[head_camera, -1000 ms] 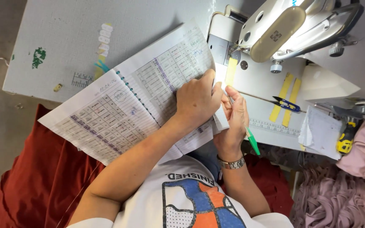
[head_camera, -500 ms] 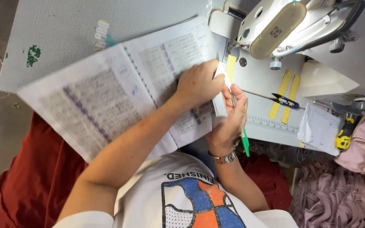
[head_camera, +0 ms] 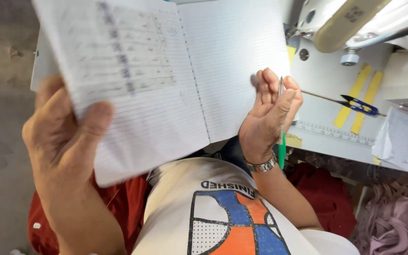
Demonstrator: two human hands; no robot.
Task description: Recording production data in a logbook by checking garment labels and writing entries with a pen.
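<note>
**Open notebook held up over a sewing worktop**

A large lined notebook point(head_camera: 185, 80) is held open in the air above the near edge of a pale worktop point(head_camera: 324, 80), tilted towards the camera. Its left page is blurred and carries a ruled table in faint ink; the right page is mostly blank. The left hand point(head_camera: 67, 146) is closed on the lower left corner of the left page, thumb on top and fingers behind. The right hand point(head_camera: 272, 118) is seen at the lower edge of the right page, fingers curled round a slim green pen point(head_camera: 282, 146) that points downwards; whether the paper is also touched by it cannot be told.

The notebook is judged light, thin and floppy, with soft paper that bends and creases easily; it is best taken near the spine or by both outer edges.

At the far right corner of the worktop, the smooth cream head of a sewing machine point(head_camera: 355, 23) is seen. Yellow tape strips point(head_camera: 360, 94), small blue snips point(head_camera: 360, 106) and a crumpled paper sheet point(head_camera: 402, 141) lie nearby. Ruffled pink fabric point(head_camera: 397, 222) is heaped below the right edge.
</note>
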